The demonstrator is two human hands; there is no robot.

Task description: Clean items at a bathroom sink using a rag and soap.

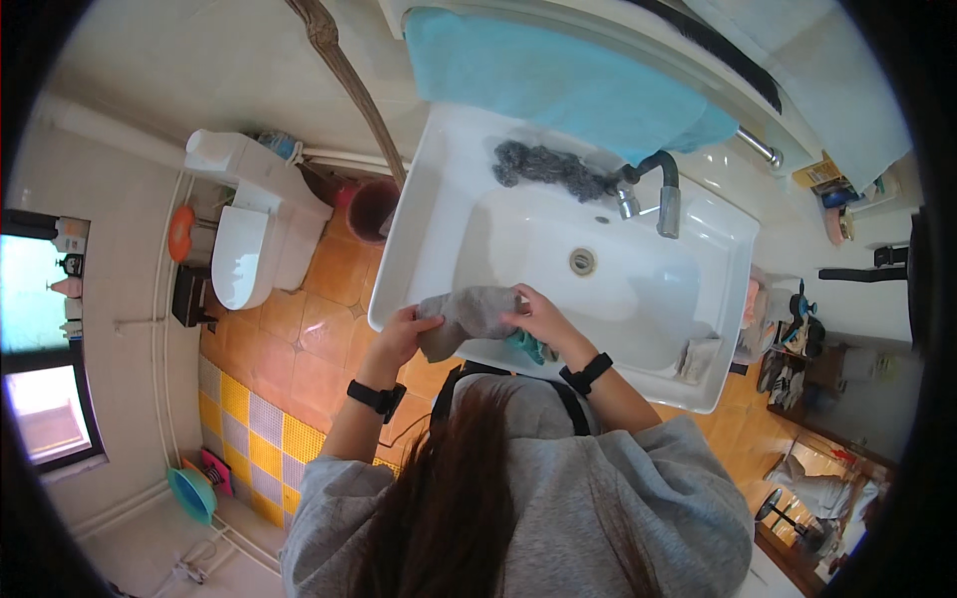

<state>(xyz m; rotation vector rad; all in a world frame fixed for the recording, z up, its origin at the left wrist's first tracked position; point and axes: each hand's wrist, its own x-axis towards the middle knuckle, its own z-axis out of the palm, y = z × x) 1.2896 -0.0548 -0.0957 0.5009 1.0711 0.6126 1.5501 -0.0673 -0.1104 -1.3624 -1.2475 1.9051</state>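
The left hand and right hand grip opposite ends of a grey cloth, spread between them at the near edge of the sink. A green cloth sits just below the right hand. Handling seems under way; how much remains cannot be told. Beyond the hands, a dark grey bundle lies untouched beside the faucet.

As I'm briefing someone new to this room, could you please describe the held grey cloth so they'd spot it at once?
Find the large white sink, then its near edge. There the grey cloth spans from the left grip to the right grip. It is paler and smoother than the dark, shaggy bundle by the faucet, and grey, unlike the green cloth near the right grip.
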